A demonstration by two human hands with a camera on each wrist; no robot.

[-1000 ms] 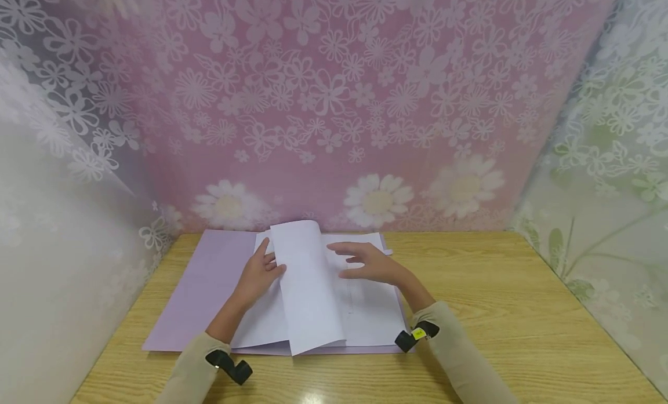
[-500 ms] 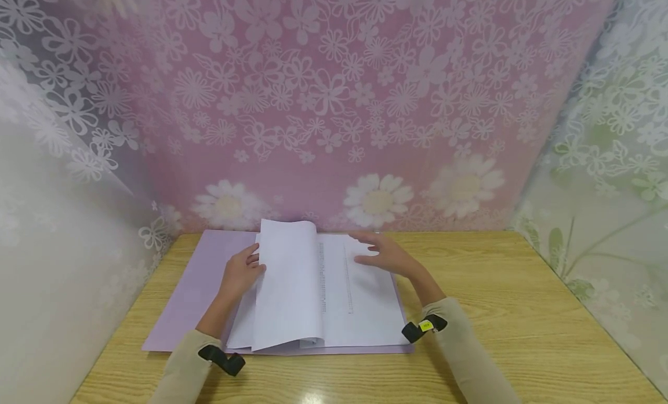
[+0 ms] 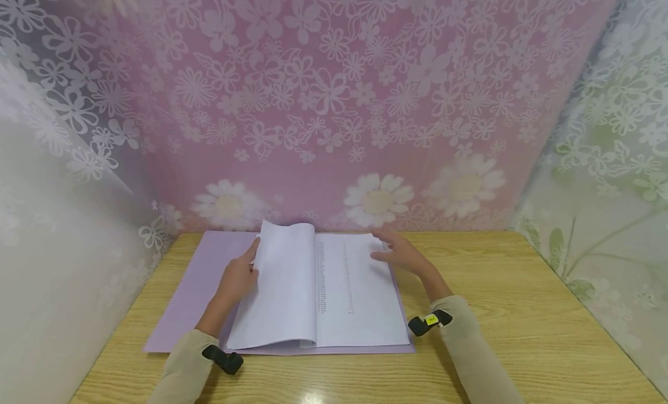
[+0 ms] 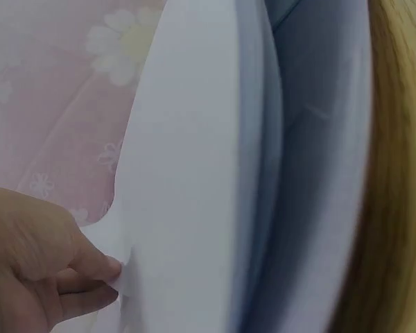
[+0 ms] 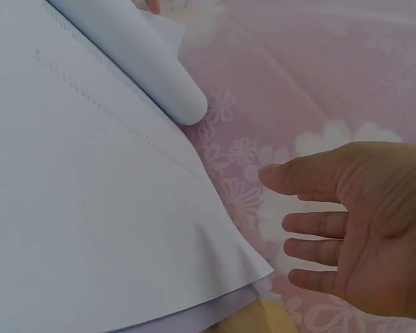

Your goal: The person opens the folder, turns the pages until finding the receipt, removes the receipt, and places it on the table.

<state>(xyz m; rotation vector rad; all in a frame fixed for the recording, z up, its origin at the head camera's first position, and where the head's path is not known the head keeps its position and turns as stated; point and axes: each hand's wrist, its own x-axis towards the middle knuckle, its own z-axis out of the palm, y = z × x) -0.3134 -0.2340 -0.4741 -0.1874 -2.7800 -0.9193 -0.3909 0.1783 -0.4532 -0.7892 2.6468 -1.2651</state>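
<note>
A light purple folder (image 3: 182, 294) lies open with a stack of white sheets in it. My left hand (image 3: 237, 281) pinches the left edge of a turned white page (image 3: 284, 288), thumb against fingers, as the left wrist view shows at the page edge (image 4: 173, 180). That page curves over the left side of the stack. On the right lies a sheet with columns of small print (image 3: 360, 294), too small to read. Above its upper right corner hovers my right hand (image 3: 404, 256), fingers relaxed and apart from the paper (image 5: 125, 208), holding nothing.
The folder rests on a wood-grain table (image 3: 496, 311). Behind it stands a pink wall covering with white flowers (image 3: 334, 131); pale patterned side walls (image 3: 610, 178) rise at left and right. Each wrist wears a black strap (image 3: 224, 359).
The turned page has swung left and settled lower with my left hand, uncovering the printed sheet. My right hand has moved right, away from the page.
</note>
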